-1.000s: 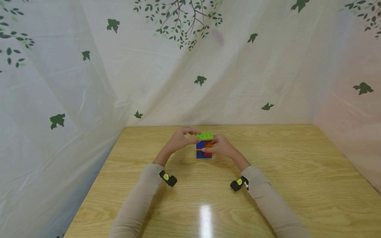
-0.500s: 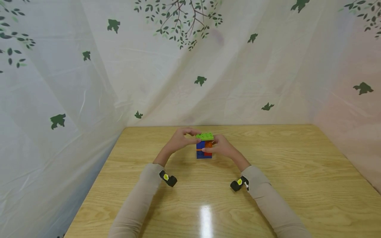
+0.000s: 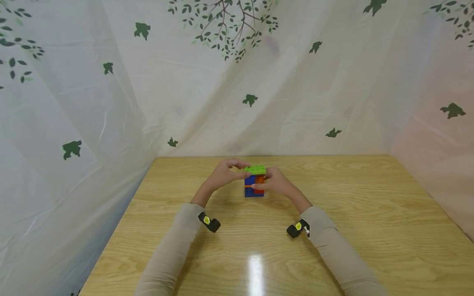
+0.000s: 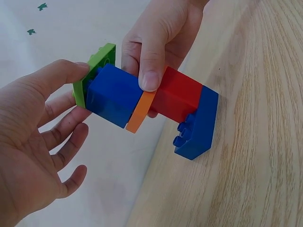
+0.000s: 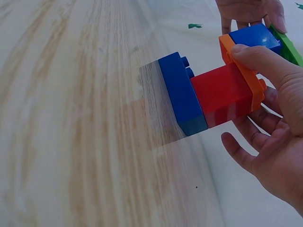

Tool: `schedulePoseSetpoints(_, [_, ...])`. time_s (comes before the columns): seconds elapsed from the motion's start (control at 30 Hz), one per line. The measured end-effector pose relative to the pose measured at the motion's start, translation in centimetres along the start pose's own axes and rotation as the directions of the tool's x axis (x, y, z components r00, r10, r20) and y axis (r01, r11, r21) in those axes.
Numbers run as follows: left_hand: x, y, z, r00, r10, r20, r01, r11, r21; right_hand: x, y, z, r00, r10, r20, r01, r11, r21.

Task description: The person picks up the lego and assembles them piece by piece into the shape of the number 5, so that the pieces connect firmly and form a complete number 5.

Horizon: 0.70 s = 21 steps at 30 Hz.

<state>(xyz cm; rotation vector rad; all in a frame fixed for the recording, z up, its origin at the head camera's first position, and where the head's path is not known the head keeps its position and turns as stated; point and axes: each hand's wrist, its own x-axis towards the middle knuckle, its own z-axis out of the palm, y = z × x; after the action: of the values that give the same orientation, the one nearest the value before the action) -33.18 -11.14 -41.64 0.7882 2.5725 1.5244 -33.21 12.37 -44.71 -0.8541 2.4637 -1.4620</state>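
A stack of toy building bricks stands upright on the wooden table between both hands. At its base is a blue brick (image 4: 201,127) with some bare studs, under a red brick (image 4: 177,94). Above these come a thin orange brick (image 4: 140,113), an upper blue brick (image 4: 112,94) and a thin green brick (image 3: 255,169) on top. My left hand (image 3: 223,176) pinches the green brick by its left end, thumb on the near edge; its lower fingers are spread. My right hand (image 3: 278,181) grips the stack around the orange brick, thumb in front, fingers mostly hidden behind.
The wooden table (image 3: 333,246) extends around the stack to all sides. A pale curtain (image 3: 207,115) printed with leaves and birds hangs behind the table's far edge. Black wrist cameras (image 3: 214,224) are strapped over the beige sleeves.
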Motion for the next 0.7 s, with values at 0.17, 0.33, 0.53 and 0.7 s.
schedulePoseSetpoints(0.17, [0.0,-0.1,0.0,1.0,0.002,-0.002,-0.002,1.0,0.011,0.4,1.5,0.2,1.0,-0.006,-0.01,0.006,1.0,-0.01])
schedulePoseSetpoints(0.33, [0.0,-0.1,0.1,1.0,-0.001,-0.004,0.001,1.0,0.016,0.4,1.7,0.2,1.0,-0.017,-0.019,0.017,1.0,-0.001])
schedulePoseSetpoints(0.53, [0.0,-0.2,0.0,1.0,-0.004,-0.004,0.004,1.0,0.017,0.4,1.7,0.2,0.999,-0.03,-0.023,0.03,1.0,0.0])
schedulePoseSetpoints(0.7, [-0.1,-0.1,0.0,1.0,-0.001,0.002,0.001,1.0,0.007,0.4,1.9,0.2,0.999,-0.033,-0.018,0.033,0.999,0.0])
